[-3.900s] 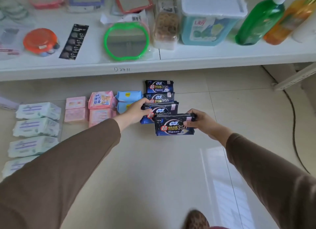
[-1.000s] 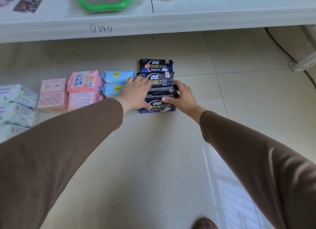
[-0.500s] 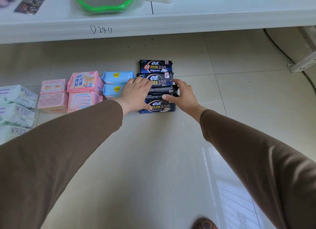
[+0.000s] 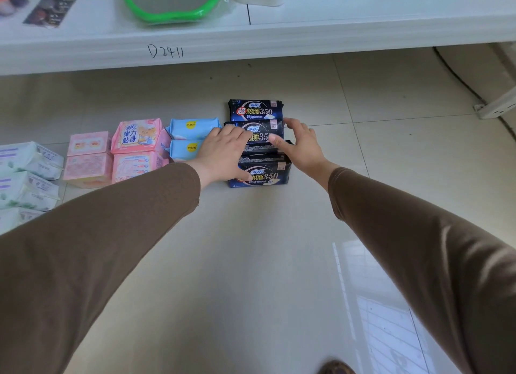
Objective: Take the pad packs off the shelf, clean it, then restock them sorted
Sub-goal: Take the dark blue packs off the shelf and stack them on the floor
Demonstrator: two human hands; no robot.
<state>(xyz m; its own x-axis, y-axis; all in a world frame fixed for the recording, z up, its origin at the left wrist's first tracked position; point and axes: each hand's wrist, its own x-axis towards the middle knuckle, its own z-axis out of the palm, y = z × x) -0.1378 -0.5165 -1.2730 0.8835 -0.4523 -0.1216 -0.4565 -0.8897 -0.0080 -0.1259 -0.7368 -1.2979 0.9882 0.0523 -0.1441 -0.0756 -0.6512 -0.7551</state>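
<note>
The dark navy pad packs [image 4: 258, 143] lie in a single column on the tiled surface [image 4: 251, 262] below the white shelf edge [image 4: 251, 42], each pack's long axis running left to right and the column running away from the person. Both hands bracket the middle of that column. The left hand [image 4: 223, 153] lies flat on the column's left side, fingers straight and close together, its thumb on the front of the nearest navy pack [image 4: 262, 175]. The right hand [image 4: 300, 144] cups the right ends, fingers slightly spread and bent, thumb pressing the top of the third pack [image 4: 259, 150], which sits a little askew. Neither hand clamps a pack; they press inward from both short ends.

The coming move likely turns on this: the packs lie between the palms, so squeezing across the long axis should square the ends. Both hands are about equally near. Just left stand the light blue packs [image 4: 192, 127], then the pink packs [image 4: 136, 150], pale pink boxes [image 4: 89, 158] and white-green packs [image 4: 28, 175].
</note>
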